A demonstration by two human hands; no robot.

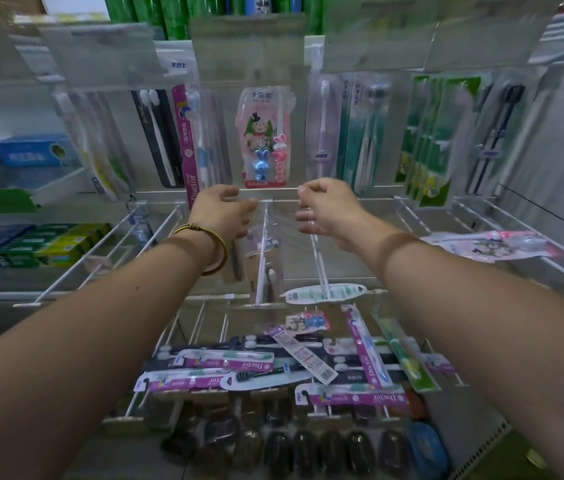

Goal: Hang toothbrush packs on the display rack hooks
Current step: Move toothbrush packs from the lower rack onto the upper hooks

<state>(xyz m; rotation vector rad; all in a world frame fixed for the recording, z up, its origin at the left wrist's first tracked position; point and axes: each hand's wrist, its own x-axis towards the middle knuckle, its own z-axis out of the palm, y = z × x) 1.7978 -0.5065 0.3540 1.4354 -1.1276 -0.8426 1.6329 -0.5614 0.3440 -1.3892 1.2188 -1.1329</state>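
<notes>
Cannot tell if curled fingers (306,202) of left hand (221,211) and right hand (329,211) grip the clear pack (254,245); if loose, risks slipping off hook (264,216) toward 6 o'clock.

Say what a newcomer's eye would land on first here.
Two bare arms fill the frame, the left hand and right hand reaching either side of a white hook in the middle row. Above them hangs a pink cartoon toothbrush pack, and below lies a jumble of purple packs across the lower hooks.
</notes>
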